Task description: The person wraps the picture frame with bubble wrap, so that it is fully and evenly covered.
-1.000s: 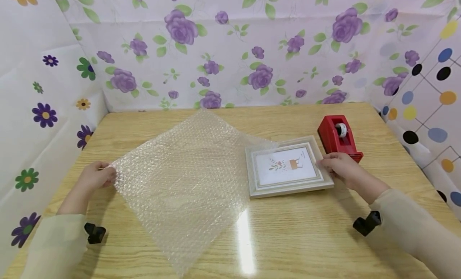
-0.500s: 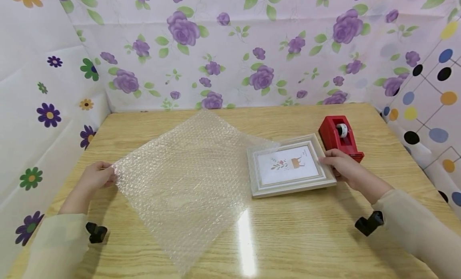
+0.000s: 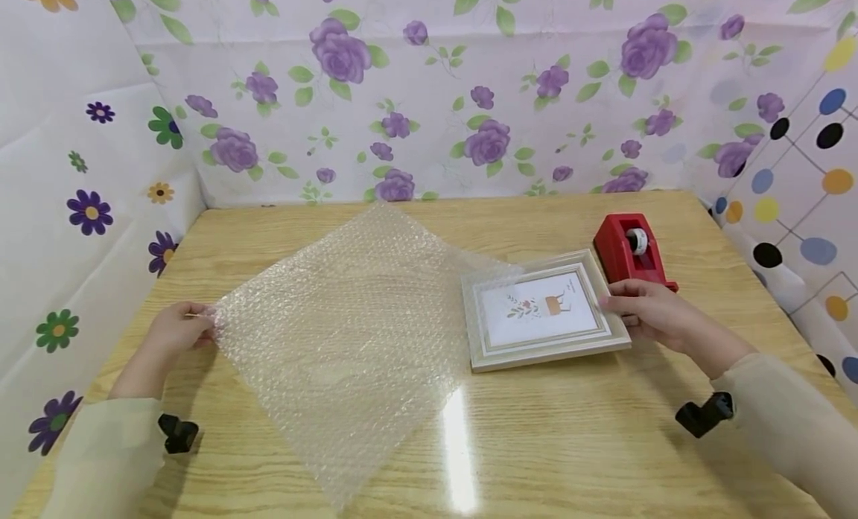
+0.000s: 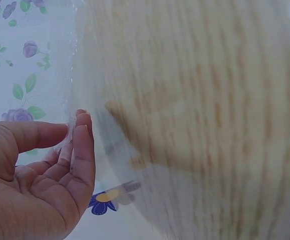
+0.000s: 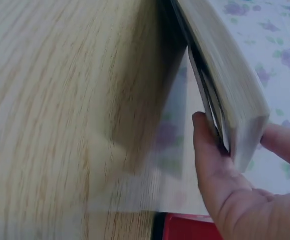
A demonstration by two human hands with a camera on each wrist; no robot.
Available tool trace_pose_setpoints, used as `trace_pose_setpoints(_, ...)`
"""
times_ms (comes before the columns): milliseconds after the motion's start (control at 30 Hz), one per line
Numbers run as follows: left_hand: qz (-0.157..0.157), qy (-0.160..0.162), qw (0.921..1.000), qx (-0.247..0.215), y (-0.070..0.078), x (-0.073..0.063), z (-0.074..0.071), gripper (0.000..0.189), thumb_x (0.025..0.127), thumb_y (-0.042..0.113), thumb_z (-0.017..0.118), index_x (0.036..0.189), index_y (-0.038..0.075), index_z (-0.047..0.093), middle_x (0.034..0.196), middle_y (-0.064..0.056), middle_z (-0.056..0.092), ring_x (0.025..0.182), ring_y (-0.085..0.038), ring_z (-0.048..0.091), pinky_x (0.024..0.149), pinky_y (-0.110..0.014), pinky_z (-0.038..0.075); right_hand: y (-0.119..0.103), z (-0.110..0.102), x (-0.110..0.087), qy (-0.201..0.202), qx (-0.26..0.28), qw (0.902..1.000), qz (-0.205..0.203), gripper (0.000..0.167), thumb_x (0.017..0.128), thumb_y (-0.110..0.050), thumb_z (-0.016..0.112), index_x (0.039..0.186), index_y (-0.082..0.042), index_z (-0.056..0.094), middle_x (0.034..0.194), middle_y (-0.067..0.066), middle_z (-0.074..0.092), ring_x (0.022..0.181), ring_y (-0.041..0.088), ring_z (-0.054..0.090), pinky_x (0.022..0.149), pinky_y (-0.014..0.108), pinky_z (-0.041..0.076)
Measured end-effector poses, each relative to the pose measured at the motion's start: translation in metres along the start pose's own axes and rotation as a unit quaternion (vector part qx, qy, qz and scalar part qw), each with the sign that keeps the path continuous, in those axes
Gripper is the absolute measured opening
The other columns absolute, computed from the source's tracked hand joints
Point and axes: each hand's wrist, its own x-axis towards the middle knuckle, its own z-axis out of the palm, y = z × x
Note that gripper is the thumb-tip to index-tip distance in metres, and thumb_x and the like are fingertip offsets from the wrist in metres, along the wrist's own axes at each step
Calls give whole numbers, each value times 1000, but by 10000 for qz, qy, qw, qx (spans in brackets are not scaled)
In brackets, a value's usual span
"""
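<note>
A sheet of clear bubble wrap point(image 3: 335, 340) lies spread on the table, turned like a diamond. My left hand point(image 3: 177, 329) pinches its left corner between thumb and fingers, as the left wrist view also shows. To the right, my right hand point(image 3: 660, 318) grips the right edge of a pale picture frame point(image 3: 546, 314) holding a small plant-and-pot drawing. Part of the wrap's right corner overlaps the frame's upper left. In the right wrist view the frame's edge point(image 5: 235, 80) stands raised off the table, fingers on its back and thumb at the front.
A red tape dispenser point(image 3: 633, 255) with a roll of tape stands just behind my right hand. Wood-grain table point(image 3: 536, 444) surface runs in front of the frame. Flower-print sheeting point(image 3: 442, 94) rises behind the table, with patterned sheets on both sides.
My right hand and the picture frame have shifted slightly to the right. The left hand keeps its pinch on the bubble wrap, nearly still.
</note>
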Motion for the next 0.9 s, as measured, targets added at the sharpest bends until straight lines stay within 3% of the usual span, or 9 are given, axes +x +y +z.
trace_pose_setpoints(133,-33,8,9999,-105,-1,1,-1,38,94,4,44,118,-25,39,84,-8,60,66,2,55,63,-19,55,0,-4,-3,-110,89,9999,-62,66,96,-21,57,141,10,20,99,-6,62,89,9,64,83,29,56)
trace_pose_setpoints(333,-116,-51,9998,-147,-3,1,-1,37,95,4,44,117,-25,40,84,-6,59,65,2,56,64,-19,56,1,-9,-7,110,45,9999,-57,67,95,-23,58,141,9,22,105,-3,55,89,8,63,84,29,56)
trace_pose_setpoints(533,-186,-37,9997,-179,-4,0,0,38,95,5,46,119,-25,40,85,-7,59,66,2,56,66,-20,56,2,-14,-11,176,269,9994,-90,67,95,-22,58,142,9,22,99,-11,61,88,7,65,81,27,56)
trace_pose_setpoints(733,-118,-20,9990,-435,-4,1,-1,36,96,6,45,117,-24,41,76,5,57,64,3,58,65,-19,56,6,-27,-17,281,822,9958,-278,35,95,-15,57,124,-3,40,90,-9,69,82,9,68,73,27,58)
trace_pose_setpoints(900,-173,-26,9987,-484,-1,0,-2,37,97,7,46,118,-23,41,80,3,57,65,3,59,66,-19,56,7,-37,-24,399,1085,9926,-372,25,96,-13,56,117,-8,45,90,-8,69,80,10,68,70,25,57)
